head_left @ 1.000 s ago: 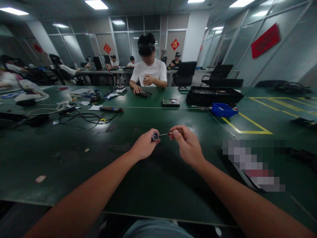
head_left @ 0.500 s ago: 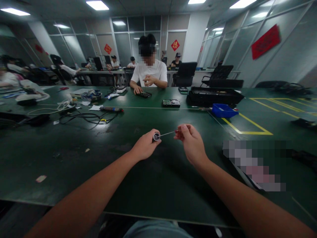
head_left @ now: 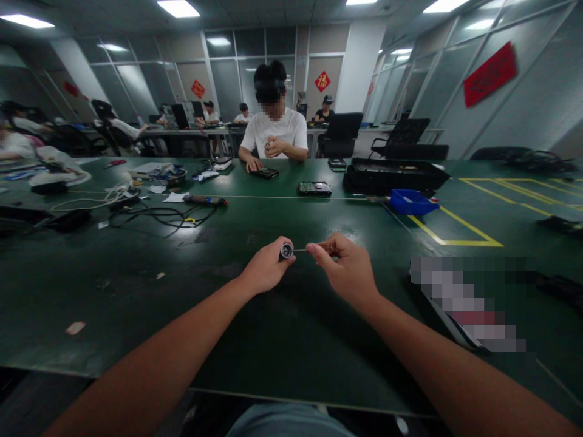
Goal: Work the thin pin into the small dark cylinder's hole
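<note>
Left grip: my left hand [head_left: 266, 267] is closed round a dark cylinder [head_left: 286, 250], thumb and fingers about its side.
Right grip: my right hand [head_left: 348, 267] pinches a tool with a thin metal shaft [head_left: 299, 250]; my fingers hide most of its handle.
Cylinder's handling: light and stiff, I judge, perhaps slippery if its side is smooth.
Best hold: round the side wall, leaving the ringed end uncovered.
Ringed end: pale circular rim, grey detail inside too small to make out.
Shaft tip: at the rim; I cannot tell how far in.
Place: both are held above the green table [head_left: 291, 340], before me.
</note>
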`<state>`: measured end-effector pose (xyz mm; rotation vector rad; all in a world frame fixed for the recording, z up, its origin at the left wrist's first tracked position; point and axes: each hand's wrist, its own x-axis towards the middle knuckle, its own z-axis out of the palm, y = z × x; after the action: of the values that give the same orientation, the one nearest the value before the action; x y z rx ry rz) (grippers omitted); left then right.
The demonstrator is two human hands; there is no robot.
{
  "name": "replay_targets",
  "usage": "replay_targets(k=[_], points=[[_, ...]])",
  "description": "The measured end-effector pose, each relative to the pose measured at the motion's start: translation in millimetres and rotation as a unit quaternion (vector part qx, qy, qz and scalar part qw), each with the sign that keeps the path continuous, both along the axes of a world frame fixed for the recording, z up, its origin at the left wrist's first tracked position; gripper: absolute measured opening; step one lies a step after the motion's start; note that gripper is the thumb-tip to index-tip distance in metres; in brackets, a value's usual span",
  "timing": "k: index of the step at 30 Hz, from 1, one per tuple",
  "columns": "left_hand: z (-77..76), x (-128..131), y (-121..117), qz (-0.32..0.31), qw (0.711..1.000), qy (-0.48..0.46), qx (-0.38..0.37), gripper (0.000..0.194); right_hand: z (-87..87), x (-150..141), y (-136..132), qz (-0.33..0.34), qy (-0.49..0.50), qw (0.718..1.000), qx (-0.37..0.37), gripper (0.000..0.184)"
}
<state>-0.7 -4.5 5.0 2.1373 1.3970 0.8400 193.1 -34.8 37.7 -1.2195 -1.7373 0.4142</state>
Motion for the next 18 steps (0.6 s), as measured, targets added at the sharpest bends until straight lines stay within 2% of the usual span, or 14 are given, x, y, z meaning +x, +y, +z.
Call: replay_targets(k=[2,5,7,10,13,18], points=[[0.1,0,0,0.001,1.000,0.003,-0.003,0.018,0.9,0,-1,0.012,-0.011,1.000,0.014,0.022],[0.9,-1,0,0.005,1.000,0.005,-0.002,0.016,2.7,0,-3,0.068,-0.002,0.997,0.025,0.013],[1.1,-1,0,0.006,1.000,0.007,0.000,0.015,4.0,0,-5,0.091,-0.011,0.995,0.029,0.014],[0.5,0,1,-0.002,1.000,0.010,-0.002,0.015,3.5,-1,-4,0.090,0.008,0.996,0.020,0.017],[0.5,0,1,-0.003,1.000,0.008,-0.004,0.016,-2.2,-2,4,0.085,0.155,0.984,-0.039,0.016],[5.3,1,-2,-0.020,0.999,0.018,0.017,0.014,-14.4,1,25,0.084,0.366,0.917,-0.137,0.025]])
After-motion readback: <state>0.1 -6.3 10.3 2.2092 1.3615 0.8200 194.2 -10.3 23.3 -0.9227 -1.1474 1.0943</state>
